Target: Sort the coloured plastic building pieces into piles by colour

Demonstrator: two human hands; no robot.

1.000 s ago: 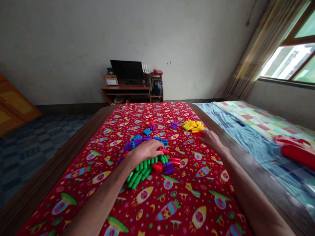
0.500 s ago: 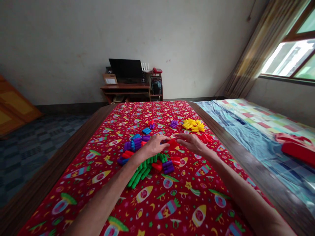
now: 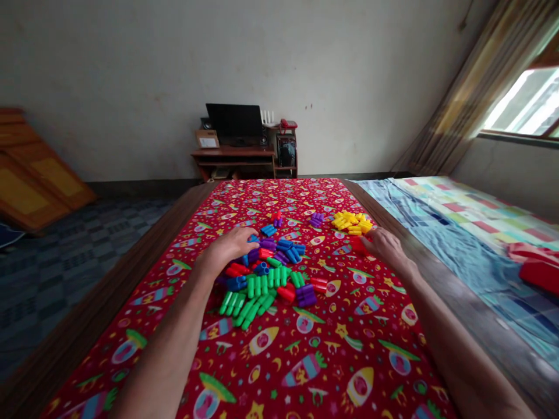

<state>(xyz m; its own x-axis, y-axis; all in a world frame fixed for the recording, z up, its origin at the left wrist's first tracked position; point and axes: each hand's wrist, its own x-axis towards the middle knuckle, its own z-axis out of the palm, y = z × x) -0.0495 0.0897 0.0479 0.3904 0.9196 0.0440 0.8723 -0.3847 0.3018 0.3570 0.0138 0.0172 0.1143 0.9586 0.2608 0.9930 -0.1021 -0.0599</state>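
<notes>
Plastic tube blocks, joined in short rows, lie in a mixed pile on the red patterned cloth (image 3: 301, 366). My left hand (image 3: 233, 244) is at the pile's left far edge, thumb and fingers curled round a blue tube block (image 3: 252, 239). Close by are purple tube blocks (image 3: 267, 244) and more blue ones (image 3: 292, 249). Green tube blocks (image 3: 257, 285) spread over the near side. To the right, my right hand (image 3: 386, 247) has its fingertips closed on red tube blocks (image 3: 360, 245) at the cloth, just nearer than the yellow tube blocks (image 3: 351, 222).
Small purple blocks (image 3: 317, 219) lie apart, left of the yellow heap. Single red blocks (image 3: 319, 284) and a purple group (image 3: 305, 295) sit at the pile's right. A bed (image 3: 437, 215) adjoins the table on the right; a desk with a monitor (image 3: 233, 123) stands beyond.
My hands have moved apart: the left went left to the pile's far edge, the right went right with red blocks to beside the yellow ones. The view has turned slightly left.
</notes>
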